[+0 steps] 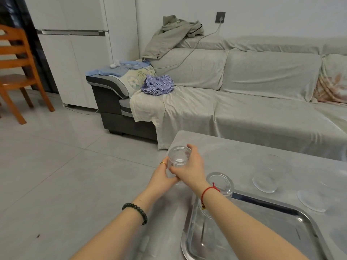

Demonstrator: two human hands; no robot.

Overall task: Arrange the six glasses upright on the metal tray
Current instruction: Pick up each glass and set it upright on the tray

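Two glasses lie beyond tray, rt.

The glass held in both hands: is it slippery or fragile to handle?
The glass looks like clear, ribbed glass, so it is probably rigid and breakable if dropped. The ribs likely help grip. The left hand and right hand both clasp it over the table edge, so a slip could reach the tiled floor.
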